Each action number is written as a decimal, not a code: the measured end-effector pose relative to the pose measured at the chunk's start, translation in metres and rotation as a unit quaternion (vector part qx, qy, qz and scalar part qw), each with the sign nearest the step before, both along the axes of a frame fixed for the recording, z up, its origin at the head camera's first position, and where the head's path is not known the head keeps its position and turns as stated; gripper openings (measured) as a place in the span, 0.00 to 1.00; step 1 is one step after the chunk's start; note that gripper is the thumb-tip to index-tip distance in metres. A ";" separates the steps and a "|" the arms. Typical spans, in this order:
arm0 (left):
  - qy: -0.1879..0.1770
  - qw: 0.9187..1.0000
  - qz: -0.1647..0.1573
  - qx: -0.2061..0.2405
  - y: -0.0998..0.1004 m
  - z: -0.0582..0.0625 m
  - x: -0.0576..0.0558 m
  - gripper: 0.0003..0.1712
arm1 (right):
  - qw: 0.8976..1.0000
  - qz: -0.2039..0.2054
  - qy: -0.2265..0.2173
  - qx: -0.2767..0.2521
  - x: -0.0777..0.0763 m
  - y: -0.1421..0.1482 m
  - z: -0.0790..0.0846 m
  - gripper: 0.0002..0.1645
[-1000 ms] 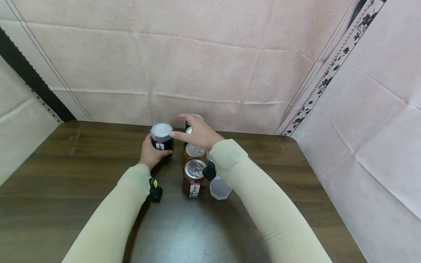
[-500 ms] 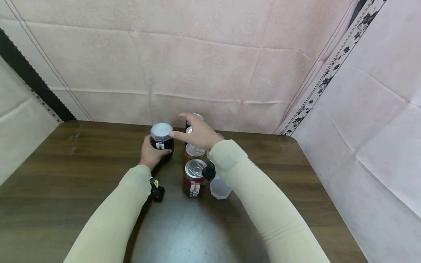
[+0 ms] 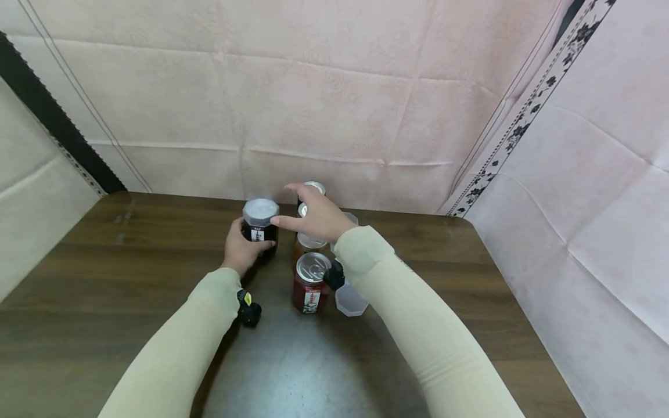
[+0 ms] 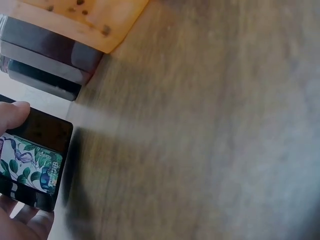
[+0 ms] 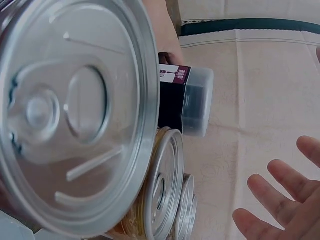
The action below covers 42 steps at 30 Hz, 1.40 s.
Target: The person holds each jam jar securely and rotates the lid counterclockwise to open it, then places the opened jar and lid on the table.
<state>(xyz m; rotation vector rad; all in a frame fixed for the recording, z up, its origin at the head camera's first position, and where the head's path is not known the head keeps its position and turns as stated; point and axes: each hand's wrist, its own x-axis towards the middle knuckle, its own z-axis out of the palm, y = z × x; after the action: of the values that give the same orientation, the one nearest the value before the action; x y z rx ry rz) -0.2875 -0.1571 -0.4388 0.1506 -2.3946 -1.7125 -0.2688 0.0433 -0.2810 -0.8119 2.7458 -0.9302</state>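
My left hand (image 3: 244,248) grips a dark eight-sided jar (image 3: 268,233) with a clear plastic lid (image 3: 261,210), near the table's back edge. In the left wrist view, the thumb and fingers lie around the jar (image 4: 31,165), which has a leafy printed label. My right hand (image 3: 317,216) is spread over a row of jars, its thumb close to the lid's edge in the head view. Fingers of the right hand (image 5: 287,202) stand apart from the lidded jar (image 5: 172,100) in the right wrist view.
Ring-pull jars stand in a row: a dark red one (image 3: 310,290) in front, an amber one (image 3: 300,248) behind, others partly hidden by the right hand. A loose clear lid (image 3: 351,300) lies beside the red jar. A cloth (image 3: 334,116) hangs behind the wooden table (image 3: 130,278).
Almost nothing differs: the view has shifted slightly, and the right thumb sits a little lower beside the lid. The left hand keeps its grip on the jar.
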 end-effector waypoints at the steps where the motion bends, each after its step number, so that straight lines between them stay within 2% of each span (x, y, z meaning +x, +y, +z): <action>1: 0.002 1.000 0.000 0.001 0.000 0.000 0.001 0.51 | 1.000 0.000 0.001 0.000 0.000 0.000 0.000 0.48; 11: 0.002 1.000 0.010 0.019 0.004 0.006 0.012 0.51 | 1.000 -0.003 -0.001 -0.001 0.002 0.002 -0.004 0.49; 25: 0.039 0.999 0.017 0.026 0.002 0.014 0.025 0.50 | 1.000 0.001 -0.005 -0.021 0.005 0.006 -0.008 0.47; 31: 0.047 0.999 0.008 0.011 0.000 0.019 0.033 0.50 | 0.999 0.002 -0.014 -0.033 0.011 0.007 -0.010 0.46; 42: 0.075 0.996 -0.020 -0.040 0.002 0.035 0.056 0.50 | 0.999 0.023 0.000 -0.046 0.027 0.009 -0.011 0.49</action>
<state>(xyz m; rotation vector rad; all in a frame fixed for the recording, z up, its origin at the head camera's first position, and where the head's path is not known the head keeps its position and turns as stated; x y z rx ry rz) -0.2318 -0.1551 -0.4039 -0.0359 -2.3659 -1.5816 -0.2417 0.0519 -0.2925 -0.8865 2.6887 -1.0551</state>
